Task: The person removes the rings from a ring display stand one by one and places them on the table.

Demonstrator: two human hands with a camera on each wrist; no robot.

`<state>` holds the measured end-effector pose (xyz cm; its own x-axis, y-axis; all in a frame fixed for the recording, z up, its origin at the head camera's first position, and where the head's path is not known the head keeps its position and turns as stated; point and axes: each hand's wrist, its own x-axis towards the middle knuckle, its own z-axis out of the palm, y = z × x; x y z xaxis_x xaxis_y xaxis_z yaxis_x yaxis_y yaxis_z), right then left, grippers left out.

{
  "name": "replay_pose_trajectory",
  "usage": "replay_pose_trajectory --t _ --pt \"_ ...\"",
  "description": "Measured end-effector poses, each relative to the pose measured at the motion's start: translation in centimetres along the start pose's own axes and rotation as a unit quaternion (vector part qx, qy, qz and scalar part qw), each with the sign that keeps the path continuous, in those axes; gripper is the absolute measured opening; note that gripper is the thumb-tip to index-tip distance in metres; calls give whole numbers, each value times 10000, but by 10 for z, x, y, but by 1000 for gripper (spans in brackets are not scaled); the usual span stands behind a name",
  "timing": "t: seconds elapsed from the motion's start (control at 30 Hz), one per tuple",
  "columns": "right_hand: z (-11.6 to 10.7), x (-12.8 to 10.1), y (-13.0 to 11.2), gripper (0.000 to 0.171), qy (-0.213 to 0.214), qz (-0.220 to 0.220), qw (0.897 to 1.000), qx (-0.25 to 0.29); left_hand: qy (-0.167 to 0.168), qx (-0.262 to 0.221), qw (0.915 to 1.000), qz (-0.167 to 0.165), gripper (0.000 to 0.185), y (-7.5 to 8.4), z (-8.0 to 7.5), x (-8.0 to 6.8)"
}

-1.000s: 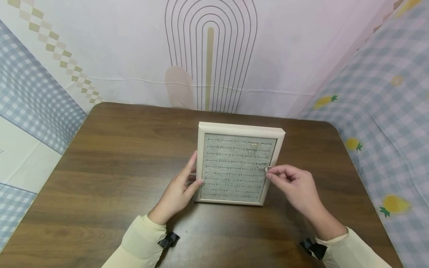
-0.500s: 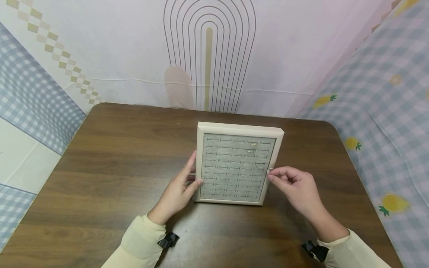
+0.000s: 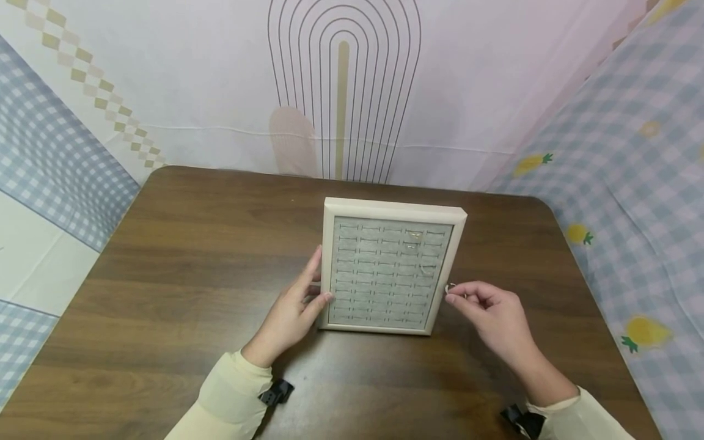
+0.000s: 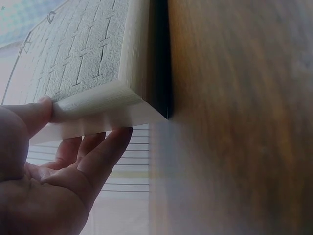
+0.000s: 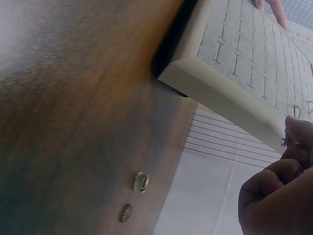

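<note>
A ring display board, grey slotted felt in a cream frame, stands tilted on the table. My left hand grips its left side, thumb on the front and fingers against the side edge. Just off the board's right edge, my right hand pinches a small ring between thumb and fingertips; the fingers partly hide it. Set in the felt at upper right are a gold-coloured ring, a smaller ring below it, and a silver-looking ring near the right edge.
In the right wrist view a wide band ring and a dark patterned ring lie on the wooden table. A printed cloth hangs behind the table's far edge, with checked cloth along the right.
My right hand has moved right and slightly down with its ring, from in front of the board's right edge to beside it. My left hand keeps its hold on the frame.
</note>
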<state>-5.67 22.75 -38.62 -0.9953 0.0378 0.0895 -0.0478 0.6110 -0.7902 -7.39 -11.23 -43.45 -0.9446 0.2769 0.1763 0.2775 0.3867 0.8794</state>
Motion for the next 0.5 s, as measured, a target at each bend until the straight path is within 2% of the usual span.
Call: replay_pose_trajectory --t 0.27,0.5 --pt "0 -3 8 13 -86 311 9993 -204 -2 23 10000 -5 89 1 -1 1" --pt "1 -4 15 16 -160 542 9982 -178 -23 -2 10000 16 89 1 -1 0"
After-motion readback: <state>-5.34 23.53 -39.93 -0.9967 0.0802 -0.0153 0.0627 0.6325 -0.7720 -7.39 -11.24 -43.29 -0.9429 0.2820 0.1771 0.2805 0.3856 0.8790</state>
